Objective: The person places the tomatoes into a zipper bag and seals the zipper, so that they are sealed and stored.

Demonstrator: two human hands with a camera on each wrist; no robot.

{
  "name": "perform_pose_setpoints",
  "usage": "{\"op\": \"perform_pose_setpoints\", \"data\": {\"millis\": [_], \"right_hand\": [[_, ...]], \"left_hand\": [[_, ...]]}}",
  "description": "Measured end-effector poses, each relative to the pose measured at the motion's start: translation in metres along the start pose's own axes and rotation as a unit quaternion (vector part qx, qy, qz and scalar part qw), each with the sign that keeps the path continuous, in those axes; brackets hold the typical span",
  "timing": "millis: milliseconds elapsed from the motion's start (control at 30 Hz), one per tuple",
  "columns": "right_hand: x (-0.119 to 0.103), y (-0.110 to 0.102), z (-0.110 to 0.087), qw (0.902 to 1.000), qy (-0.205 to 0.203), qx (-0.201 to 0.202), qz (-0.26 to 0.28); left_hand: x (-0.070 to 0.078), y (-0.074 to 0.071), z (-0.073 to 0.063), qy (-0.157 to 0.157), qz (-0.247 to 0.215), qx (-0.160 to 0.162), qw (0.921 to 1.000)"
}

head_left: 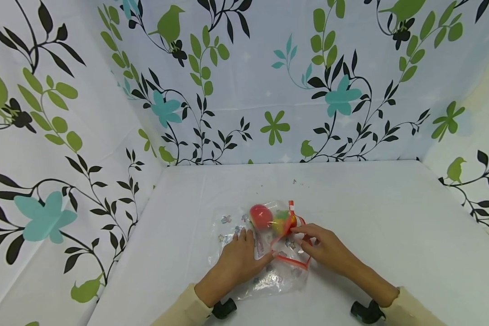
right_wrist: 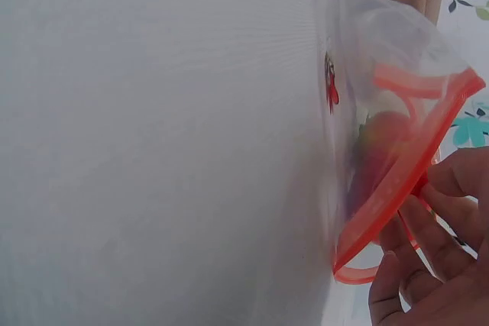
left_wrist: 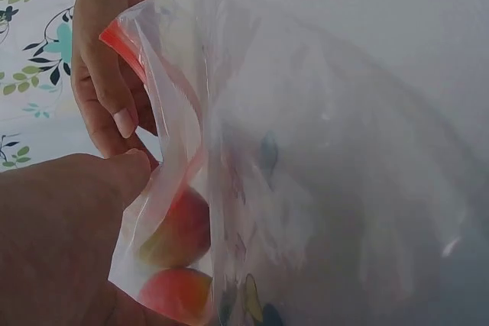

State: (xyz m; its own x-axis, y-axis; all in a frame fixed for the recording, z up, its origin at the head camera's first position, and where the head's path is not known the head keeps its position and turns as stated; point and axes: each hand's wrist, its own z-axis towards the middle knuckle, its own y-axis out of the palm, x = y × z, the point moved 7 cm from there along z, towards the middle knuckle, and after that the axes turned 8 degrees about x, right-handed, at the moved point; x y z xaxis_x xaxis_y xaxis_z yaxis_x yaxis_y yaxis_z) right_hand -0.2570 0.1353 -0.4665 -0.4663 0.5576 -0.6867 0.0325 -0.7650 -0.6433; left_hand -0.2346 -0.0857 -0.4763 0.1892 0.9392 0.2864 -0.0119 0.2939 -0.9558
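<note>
A clear zip bag (head_left: 277, 276) with a red zip edge and small printed pictures lies on the white table. Inside are a round red toy fruit (head_left: 261, 216) and a yellow-green one (head_left: 279, 224); the left wrist view shows two red-and-yellow rounded pieces (left_wrist: 179, 227) through the plastic. My left hand (head_left: 238, 257) rests on the bag with fingers stretched forward, its thumb reaching to the red-edged mouth. At the right side, my right hand (head_left: 326, 246) pinches the red edge (right_wrist: 412, 162) between thumb and fingers. In the right wrist view the mouth gapes.
The white table (head_left: 179, 253) extends around the bag. Patterned cloth (head_left: 236, 90) with leaves, birds and flowers stands behind and on both sides. Small dark specks (head_left: 294, 181) lie on the table beyond the bag. Black wrist devices (head_left: 224, 309) sit at both cuffs.
</note>
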Motion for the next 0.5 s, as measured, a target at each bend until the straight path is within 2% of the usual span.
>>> {"op": "perform_pose_setpoints", "data": {"millis": [367,500], "right_hand": [[-0.0017,0.0061,-0.0026,0.9971,-0.011,-0.075,0.005],[0.0008,0.0073,-0.0039,0.995,0.002,-0.098,0.015]], "left_hand": [[-0.0022,-0.0002,0.0005,0.0,-0.012,0.008,0.9999],[-0.0032,-0.0001,0.0007,0.0,-0.018,0.006,0.9998]]}}
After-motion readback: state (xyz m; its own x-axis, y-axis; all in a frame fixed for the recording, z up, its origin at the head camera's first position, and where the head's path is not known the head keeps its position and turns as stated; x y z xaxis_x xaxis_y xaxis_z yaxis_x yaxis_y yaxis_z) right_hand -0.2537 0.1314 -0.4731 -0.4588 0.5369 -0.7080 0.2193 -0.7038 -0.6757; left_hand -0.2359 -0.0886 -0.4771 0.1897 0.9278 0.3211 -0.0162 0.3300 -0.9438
